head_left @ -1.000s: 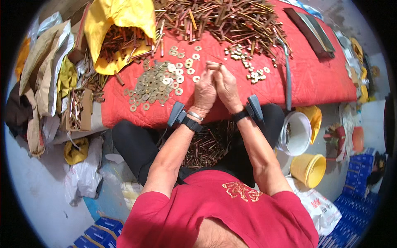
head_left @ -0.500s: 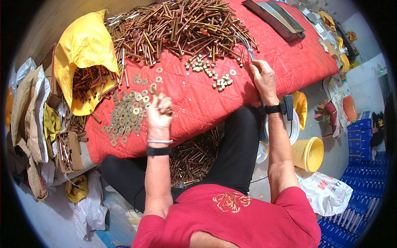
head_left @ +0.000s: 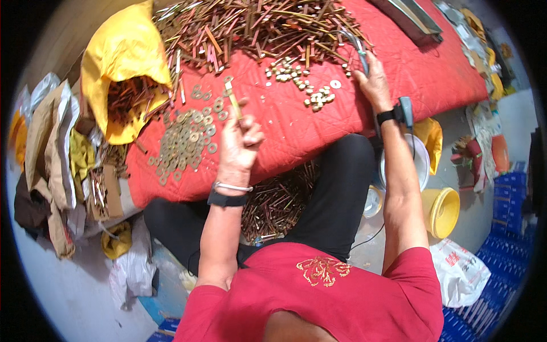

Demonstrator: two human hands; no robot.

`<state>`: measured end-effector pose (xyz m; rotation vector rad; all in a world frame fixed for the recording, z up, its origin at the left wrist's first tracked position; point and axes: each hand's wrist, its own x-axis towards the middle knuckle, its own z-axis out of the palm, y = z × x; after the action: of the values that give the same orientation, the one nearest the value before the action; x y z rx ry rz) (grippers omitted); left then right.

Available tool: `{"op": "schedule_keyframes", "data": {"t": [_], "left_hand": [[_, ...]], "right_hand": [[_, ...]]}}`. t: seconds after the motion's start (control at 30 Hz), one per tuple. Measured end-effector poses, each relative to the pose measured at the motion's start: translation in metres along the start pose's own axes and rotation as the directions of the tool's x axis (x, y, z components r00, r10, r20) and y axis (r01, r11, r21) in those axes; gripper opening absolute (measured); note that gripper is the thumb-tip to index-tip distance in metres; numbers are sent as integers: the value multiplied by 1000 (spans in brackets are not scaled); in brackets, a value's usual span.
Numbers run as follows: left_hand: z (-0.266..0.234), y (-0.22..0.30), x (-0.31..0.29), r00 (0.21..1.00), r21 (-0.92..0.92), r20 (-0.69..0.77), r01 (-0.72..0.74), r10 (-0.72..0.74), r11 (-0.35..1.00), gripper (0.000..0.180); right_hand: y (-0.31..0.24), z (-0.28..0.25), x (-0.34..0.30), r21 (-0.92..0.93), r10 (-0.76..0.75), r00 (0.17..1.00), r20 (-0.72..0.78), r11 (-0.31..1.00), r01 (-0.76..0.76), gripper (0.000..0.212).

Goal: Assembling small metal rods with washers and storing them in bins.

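Note:
My left hand [head_left: 240, 137] is raised over the near edge of a red quilted cloth [head_left: 273, 137], fingers curled around a long brass-coloured bolt [head_left: 235, 104]. Its upper end points away from me, by a small washer; whether they touch I cannot tell. Left of this hand lies a spread of flat metal washers [head_left: 185, 139]. In my right hand [head_left: 374, 85] is a slim grey tool [head_left: 363, 58] with a thin curved metal end reaching toward the bolt heap; its exact kind is unclear. Small brass-coloured nuts [head_left: 316, 100] lie left of that hand, beside a single pale washer [head_left: 335, 84].
A big heap of long bolts [head_left: 256, 31] covers the cloth's far side. A yellow sack [head_left: 122, 51] spills more bolts at left. At far right lies a metal trough [head_left: 411, 20]. Below right stand a yellow bucket [head_left: 441, 214] and a white bucket [head_left: 419, 162]. Loose bolts [head_left: 273, 208] lie between my legs.
My left hand has moved slightly right, and the bolt in it now shows clearly. My right hand keeps the grey tool, a little farther up. The whole view has shifted.

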<state>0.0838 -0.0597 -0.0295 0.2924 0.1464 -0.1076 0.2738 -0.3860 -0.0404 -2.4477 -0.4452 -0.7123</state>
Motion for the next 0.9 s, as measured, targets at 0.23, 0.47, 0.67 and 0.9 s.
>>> {"op": "schedule_keyframes", "data": {"t": [0.23, 0.47, 0.67, 0.9], "left_hand": [[17, -6, -38, 991, 429, -8, -115, 131, 896, 28], [3, 1, -69, 978, 428, 207, -121, 32, 895, 40], [0, 12, -88, 956, 464, 294, -163, 22, 871, 24], [2, 23, -97, 933, 465, 354, -230, 59, 855, 25]], "right_hand": [[-53, -46, 0, 199, 163, 983, -82, 969, -144, 50], [-176, -115, -37, 467, -63, 993, 103, 884, 7, 63], [-228, -131, -62, 427, -443, 889, 116, 830, 358, 45], [-263, -140, -73, 515, -531, 841, 104, 752, 411, 40]]}}
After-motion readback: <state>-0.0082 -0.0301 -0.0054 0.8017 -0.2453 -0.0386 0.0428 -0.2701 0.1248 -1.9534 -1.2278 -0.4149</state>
